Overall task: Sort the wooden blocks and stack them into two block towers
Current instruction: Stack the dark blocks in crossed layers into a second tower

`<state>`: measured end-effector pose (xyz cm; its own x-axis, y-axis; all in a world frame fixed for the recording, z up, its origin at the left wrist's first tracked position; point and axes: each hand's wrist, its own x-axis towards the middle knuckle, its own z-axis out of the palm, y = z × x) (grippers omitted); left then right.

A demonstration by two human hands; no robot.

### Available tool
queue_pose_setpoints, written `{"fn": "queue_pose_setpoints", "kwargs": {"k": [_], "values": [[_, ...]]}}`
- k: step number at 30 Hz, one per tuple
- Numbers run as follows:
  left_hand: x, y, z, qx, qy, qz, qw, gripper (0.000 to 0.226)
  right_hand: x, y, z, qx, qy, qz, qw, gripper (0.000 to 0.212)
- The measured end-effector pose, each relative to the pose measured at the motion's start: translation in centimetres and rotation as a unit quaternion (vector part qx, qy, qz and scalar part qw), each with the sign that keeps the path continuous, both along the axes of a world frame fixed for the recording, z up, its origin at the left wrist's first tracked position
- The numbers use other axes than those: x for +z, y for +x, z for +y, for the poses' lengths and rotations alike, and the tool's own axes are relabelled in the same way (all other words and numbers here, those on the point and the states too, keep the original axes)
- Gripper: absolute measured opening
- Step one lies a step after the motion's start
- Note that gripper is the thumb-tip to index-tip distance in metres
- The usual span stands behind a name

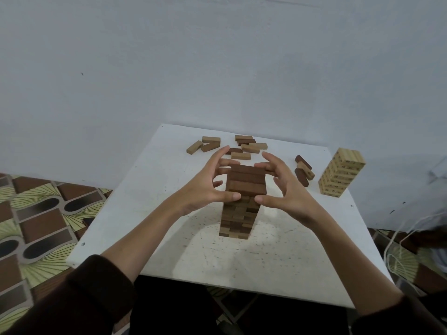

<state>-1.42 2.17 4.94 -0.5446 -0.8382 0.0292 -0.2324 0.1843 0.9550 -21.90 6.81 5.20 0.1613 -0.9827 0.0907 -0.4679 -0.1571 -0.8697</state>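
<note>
Dark tower (242, 204) mid-table (266, 262), bare tabletop around its base; loose blocks (239, 147) at far edge, light tower (341, 175) near right edge. My left hand (205, 187) and right hand (287, 189) spread, fingertips touching the tower's top layers on both sides

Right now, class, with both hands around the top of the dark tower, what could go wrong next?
1. The left hand and right hand cup the top of the tall dark tower; an uneven squeeze could tip it.
2. Its lower layers look unevenly lined up, so it may be shaky.
3. If it fell to the person's right, it might hit the loose blocks or the light tower.
</note>
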Motion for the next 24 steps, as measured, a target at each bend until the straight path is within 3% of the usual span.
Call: {"fn": "queue_pose_setpoints", "kwargs": {"k": [12,24], "values": [[-0.6,-0.2,-0.1,-0.008,-0.010,-0.021,1.000,0.108,-0.4,0.4,-0.2,-0.006,-0.022,0.050,0.998,0.083],[-0.9,-0.6,-0.1,-0.007,-0.027,-0.033,0.999,0.111,-0.5,1.0,-0.5,-0.005,-0.027,0.043,0.999,0.091]]}}
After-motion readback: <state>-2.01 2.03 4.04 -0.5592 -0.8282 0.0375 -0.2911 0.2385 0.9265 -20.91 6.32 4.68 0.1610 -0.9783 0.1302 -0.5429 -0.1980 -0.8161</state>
